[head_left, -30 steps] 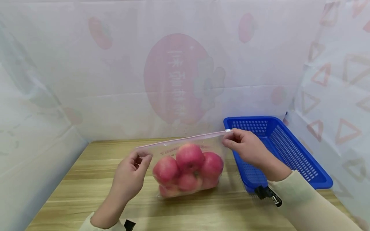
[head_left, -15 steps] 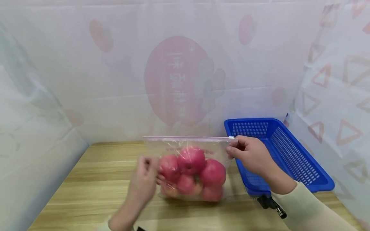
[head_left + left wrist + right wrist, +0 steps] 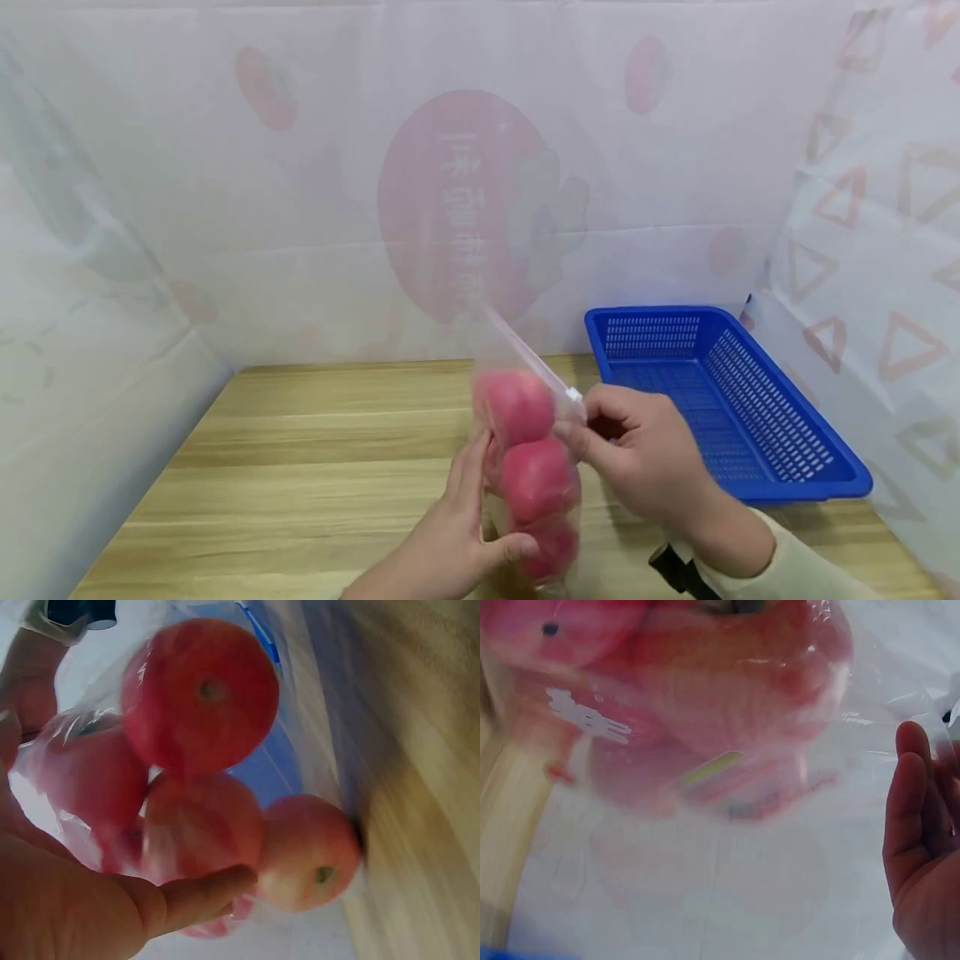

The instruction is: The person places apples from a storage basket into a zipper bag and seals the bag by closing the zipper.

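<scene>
A clear slider zip bag (image 3: 516, 340) stands turned end-on in the head view, with several red apples (image 3: 538, 479) inside. Its pale pink zip strip runs along the top, and a white slider (image 3: 573, 394) sits at the near end. My right hand (image 3: 648, 454) pinches the upper corner just beside that slider. Against the bag's left side, my left hand (image 3: 442, 537) lies with straight fingers and its thumb across the near end. Through the film in the left wrist view, an apple (image 3: 201, 694) shows stem end out, and the thumb (image 3: 202, 896) reaches toward the lower ones.
A blue plastic basket (image 3: 810, 417) with slotted walls stands right of the bag, behind my right hand. Pale printed sheets (image 3: 315, 208) enclose the wood-grain table (image 3: 300, 467) at the back and both sides.
The bag has swung from broadside to end-on. My left hand let go of the far top corner and moved right onto the bag's side. My right hand came nearer, still pinching its corner.
</scene>
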The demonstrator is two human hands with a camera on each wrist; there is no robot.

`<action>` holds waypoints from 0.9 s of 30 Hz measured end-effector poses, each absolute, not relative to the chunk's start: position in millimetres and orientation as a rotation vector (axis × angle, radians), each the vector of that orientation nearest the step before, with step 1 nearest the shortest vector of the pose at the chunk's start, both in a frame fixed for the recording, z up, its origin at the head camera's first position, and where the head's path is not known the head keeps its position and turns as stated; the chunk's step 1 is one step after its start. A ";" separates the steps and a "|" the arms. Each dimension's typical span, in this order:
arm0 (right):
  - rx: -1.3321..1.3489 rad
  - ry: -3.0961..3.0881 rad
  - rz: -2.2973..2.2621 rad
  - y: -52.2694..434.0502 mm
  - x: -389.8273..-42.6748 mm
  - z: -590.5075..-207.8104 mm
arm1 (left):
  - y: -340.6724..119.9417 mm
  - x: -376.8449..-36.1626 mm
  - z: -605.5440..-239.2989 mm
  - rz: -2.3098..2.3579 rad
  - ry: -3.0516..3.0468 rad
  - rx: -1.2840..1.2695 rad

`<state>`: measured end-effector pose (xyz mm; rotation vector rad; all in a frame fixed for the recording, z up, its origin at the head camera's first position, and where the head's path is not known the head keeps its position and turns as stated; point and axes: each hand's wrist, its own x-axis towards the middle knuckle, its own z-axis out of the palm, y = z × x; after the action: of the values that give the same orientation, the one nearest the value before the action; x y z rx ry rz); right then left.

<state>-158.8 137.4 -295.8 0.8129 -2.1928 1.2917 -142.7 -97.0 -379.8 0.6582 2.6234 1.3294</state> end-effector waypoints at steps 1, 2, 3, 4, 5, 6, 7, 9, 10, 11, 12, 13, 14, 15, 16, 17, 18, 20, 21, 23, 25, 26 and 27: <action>0.838 -2.173 1.293 131.4 -156.4 -296.1 | -96.1 -143.5 -380.2 1.351 2.609 0.635; 0.855 -2.158 1.295 125.0 -154.4 -296.6 | -95.4 -144.1 -380.7 1.355 2.625 0.608; 0.858 -2.149 1.289 118.5 -153.1 -297.1 | -95.0 -144.6 -381.0 1.361 2.654 0.583; 0.855 -2.140 1.278 112.3 -152.5 -297.6 | -94.8 -145.1 -381.3 1.376 2.689 0.559; 0.851 -2.135 1.281 106.5 -152.3 -298.1 | -95.1 -144.9 -381.2 1.403 2.718 0.529; 0.851 -2.132 1.284 101.3 -152.2 -298.6 | -95.8 -144.4 -381.0 1.428 2.742 0.500; 0.862 -2.134 1.295 97.1 -152.5 -299.1 | -96.9 -143.9 -381.3 1.452 2.764 0.472; 0.900 -2.139 1.351 91.3 -153.9 -300.8 | -100.8 -144.9 -381.6 1.589 2.700 0.449; 0.918 -2.142 1.369 89.9 -155.2 -302.3 | -103.9 -145.8 -382.0 1.677 2.624 0.440; 0.928 -2.147 1.396 89.3 -157.2 -304.1 | -108.1 -147.3 -382.5 1.753 2.546 0.426; 0.927 -2.151 1.419 89.5 -160.0 -306.4 | -113.0 -149.6 -383.6 1.822 2.467 0.418; 0.909 -2.165 1.446 90.2 -163.4 -309.1 | -118.9 -152.7 -385.1 1.893 2.382 0.419; 0.859 -2.201 1.470 91.2 -167.0 -312.4 | -125.6 -156.4 -386.7 1.961 2.285 0.432; 0.779 -2.261 1.489 92.3 -170.6 -316.3 | -132.6 -160.4 -388.9 2.018 2.202 0.463; 0.697 -2.331 1.509 93.5 -174.6 -320.8 | -139.6 -165.2 -391.5 2.073 2.115 0.506; 0.614 -2.406 1.544 94.5 -178.6 -326.0 | -146.7 -170.3 -394.4 2.120 2.033 0.557; 0.528 -2.491 1.568 95.1 -182.1 -331.6 | -153.4 -175.4 -397.5 2.161 1.945 0.610; 0.366 -2.651 1.612 95.3 -188.7 -344.4 | -165.9 -185.2 -404.7 2.216 1.777 0.688; 0.305 -2.693 1.657 94.8 -192.6 -351.5 | -171.3 -189.6 -408.6 2.232 1.717 0.708; 0.213 -2.702 1.797 93.2 -201.0 -366.3 | -180.9 -196.9 -415.9 2.261 1.619 0.677; 0.137 -2.660 1.956 92.8 -209.3 -380.4 | -187.1 -204.3 -423.0 2.286 1.525 0.610; 0.108 -2.634 2.031 92.6 -213.2 -387.0 | -189.3 -207.5 -426.0 2.298 1.479 0.571; 0.084 -2.613 2.093 92.4 -216.4 -393.0 | -190.9 -210.8 -428.6 2.306 1.439 0.535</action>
<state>-216.4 92.4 -393.0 0.0843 -2.6134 2.0933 -210.8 -190.9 -428.6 0.5347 1.4385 2.3059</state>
